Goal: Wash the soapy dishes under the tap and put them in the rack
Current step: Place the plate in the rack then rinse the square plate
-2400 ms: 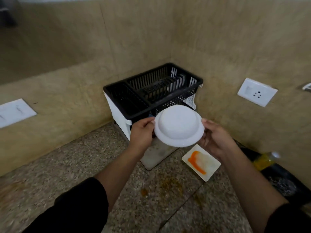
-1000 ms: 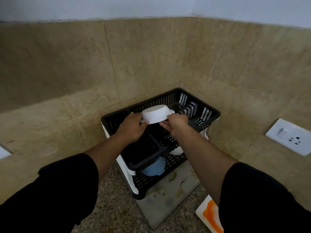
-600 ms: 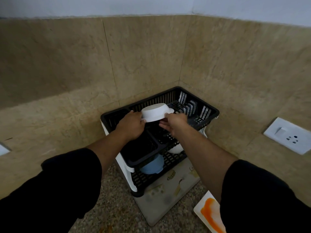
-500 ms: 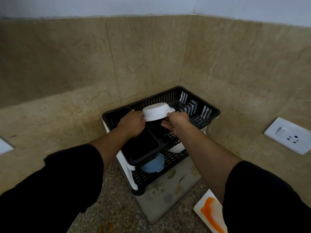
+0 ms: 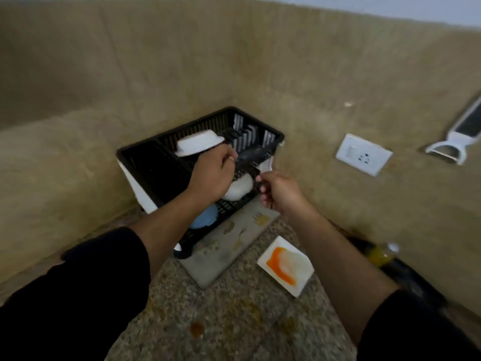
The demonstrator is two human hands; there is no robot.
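Worktop (image 5: 208, 321): speckled stone with brown stains near the front edge. If these are wet, anything set down there may skid.

Rack (image 5: 140, 162): black, two-tier, standing on a grey drip mat (image 5: 221, 259) in the wall corner. The load sits on the right and the left bay looks bare. A knock against the front rim could rock the frame.

White bowl (image 5: 197, 145): the task's item, lying upside down in the upper tier. It is tilted, with its rim towards the upright dividers. The seating looks shallow, so I judge that it could slide or tip if it is resting on the rim alone.

Left hand (image 5: 213, 175): over the upper tier's front rim, fingers curled, just beside the bowl's rim. Blur prevents telling whether it is pinching the bowl or merely near it. Main hazard: a curled finger catching the rim on the way out and dragging the bowl off its seat.

Right hand (image 5: 281, 194): fingers loosely bent, holding nothing, near the rack's right corner. A careless sweep could strike that corner.

Lower tier: a second white bowl (image 5: 238, 188) and a blue bowl (image 5: 205, 220) lie directly beneath, so a falling bowl would land on them.

Square dish (image 5: 286, 267): smeared with orange and lying beside the mat under the right forearm, where a sleeve could sweep or smear it.
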